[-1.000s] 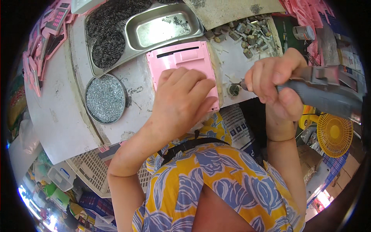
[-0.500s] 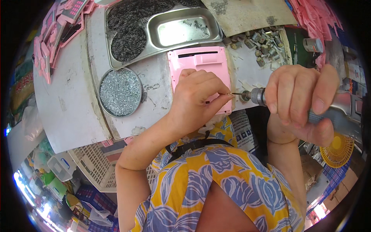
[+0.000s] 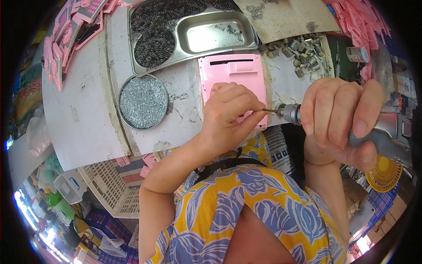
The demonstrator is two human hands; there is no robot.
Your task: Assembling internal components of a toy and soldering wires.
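Note:
My right hand [image 3: 340,119] is wrapped round a power screwdriver [image 3: 291,113], held sideways with its thin bit [image 3: 272,110] pointing left. At the tip of that bit, my left hand [image 3: 235,110] pinches thumb and forefinger together. Whatever sits between those fingertips is too small to make out. Beneath my left hand a pink plastic casing [image 3: 235,66] lies on the table, with a dark slot along its far edge; the hand hides its near middle. Left of it stands a round tin [image 3: 166,108] full of small silvery screws [image 3: 143,101].
A metal tray [image 3: 182,57] at the back holds many dark springs [image 3: 151,46]. Small metal motors [image 3: 303,53] lie in a heap at the back right, near a small jar [image 3: 357,54]. Pink parts pile up at both far corners. A cream basket [image 3: 112,189] stands below the table's left edge.
The whole view has shifted slightly, so the table things appear a little further right. Both hands keep their hold, with the bit still at the left fingertips.

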